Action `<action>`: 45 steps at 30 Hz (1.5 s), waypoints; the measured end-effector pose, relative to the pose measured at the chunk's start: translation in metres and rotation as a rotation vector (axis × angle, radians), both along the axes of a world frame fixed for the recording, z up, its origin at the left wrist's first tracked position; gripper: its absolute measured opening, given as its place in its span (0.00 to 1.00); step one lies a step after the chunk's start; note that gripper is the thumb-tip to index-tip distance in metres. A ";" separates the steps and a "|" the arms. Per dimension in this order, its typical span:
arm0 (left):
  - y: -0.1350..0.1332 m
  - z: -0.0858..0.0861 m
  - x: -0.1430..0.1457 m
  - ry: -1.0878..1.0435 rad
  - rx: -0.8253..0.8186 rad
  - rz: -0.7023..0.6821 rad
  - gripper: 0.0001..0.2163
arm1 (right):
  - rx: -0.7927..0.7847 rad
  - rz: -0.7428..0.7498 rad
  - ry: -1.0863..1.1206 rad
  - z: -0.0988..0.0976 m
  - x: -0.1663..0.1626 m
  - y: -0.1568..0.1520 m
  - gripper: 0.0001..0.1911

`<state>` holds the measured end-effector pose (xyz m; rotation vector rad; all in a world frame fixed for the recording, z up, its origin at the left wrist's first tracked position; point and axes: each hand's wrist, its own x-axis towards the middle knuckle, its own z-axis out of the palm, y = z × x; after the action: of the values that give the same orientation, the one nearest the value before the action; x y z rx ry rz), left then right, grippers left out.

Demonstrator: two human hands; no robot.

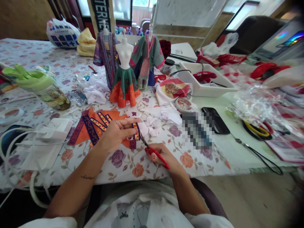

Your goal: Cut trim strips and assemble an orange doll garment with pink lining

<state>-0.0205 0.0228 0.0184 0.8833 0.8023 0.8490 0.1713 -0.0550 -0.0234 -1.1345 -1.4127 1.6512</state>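
Floral-cloth worktop (201, 167) crowded with sewing clutter, a miniature dress form (124, 53) in a green-and-orange skirt (124, 87) toward the far side. Nearer, an orange fabric panel (95, 128) banded with purple braid, lying flat. Hands close but apart: left hand (115, 134) pinching a strip of gold-patterned ribbon trim (136, 131), right hand (163, 156) closed on red-handled scissors (162, 163), blades at the strip's edge. Trim likely light, soft and limp; best held by its end, close to the blades.
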 end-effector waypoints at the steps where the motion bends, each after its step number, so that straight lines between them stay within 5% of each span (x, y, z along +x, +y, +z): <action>1: 0.000 0.000 0.000 0.006 -0.007 0.000 0.19 | -0.005 0.002 -0.007 0.001 0.000 0.000 0.32; 25: -0.001 -0.003 0.001 -0.011 -0.056 -0.029 0.19 | 0.028 -0.036 0.032 -0.010 0.000 -0.001 0.30; 30: 0.001 -0.011 0.002 0.070 0.011 -0.040 0.21 | 0.239 -0.333 0.139 -0.010 -0.002 -0.002 0.31; 33: 0.002 -0.015 0.004 0.113 0.117 0.022 0.20 | 0.319 -0.495 0.196 -0.010 0.000 -0.002 0.28; 39: 0.008 -0.022 0.006 0.184 0.255 0.182 0.17 | 0.201 -0.325 0.193 -0.018 0.006 0.001 0.29; 45: 0.018 -0.027 -0.001 0.214 0.473 0.614 0.19 | 0.162 -0.233 -0.023 -0.014 0.003 -0.004 0.25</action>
<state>-0.0217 0.0409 -0.0090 1.1763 1.1087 1.5443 0.1740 -0.0594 -0.0370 -1.1786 -1.3460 1.3411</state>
